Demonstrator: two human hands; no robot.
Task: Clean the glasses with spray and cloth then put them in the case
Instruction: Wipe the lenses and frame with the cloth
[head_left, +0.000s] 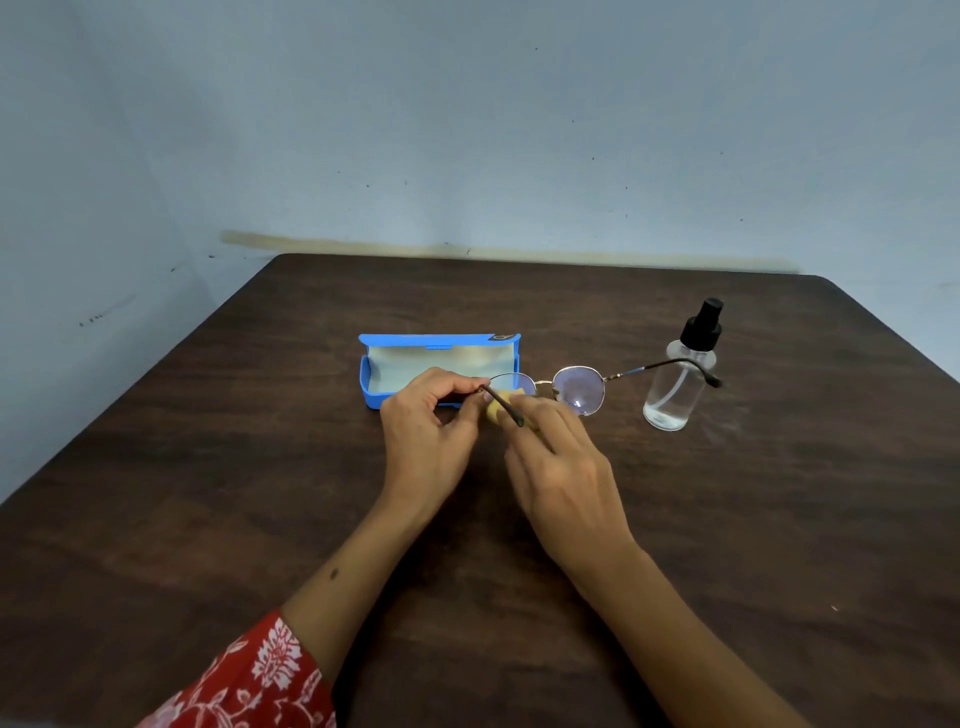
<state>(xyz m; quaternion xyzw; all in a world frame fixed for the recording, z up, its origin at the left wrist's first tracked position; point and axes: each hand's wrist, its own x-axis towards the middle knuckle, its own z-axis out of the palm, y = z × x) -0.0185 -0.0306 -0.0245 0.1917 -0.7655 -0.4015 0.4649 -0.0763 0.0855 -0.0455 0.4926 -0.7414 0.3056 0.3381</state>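
Wiping stage of the cleaning task. My left hand (428, 415) pinches the glasses (566, 387) at the hinge of one lens, keeping the frame raised off the table (260, 493) with both temples unfolded; the far temple reaches across in front of the spray bottle (680, 382). My right hand (558, 467) presses a small yellow cloth (496, 410) against the lens nearest my left hand, fingers closed around the cloth; the hand is slightly blurred, so its exact finger placement cannot be read. The second lens, toward the bottle, is uncovered and shows a bluish sheen. Just behind my left hand lies the blue case (441, 371), open, its pale lining facing up. The bottle stands upright, well to the right, capped by its black nozzle.

Judgement: the spray step appears done and rubbing is under way. The next move calls for shifting the cloth across to the uncovered lens while my left hand keeps the frame steady, then folding both temples before the glasses can fit the case.
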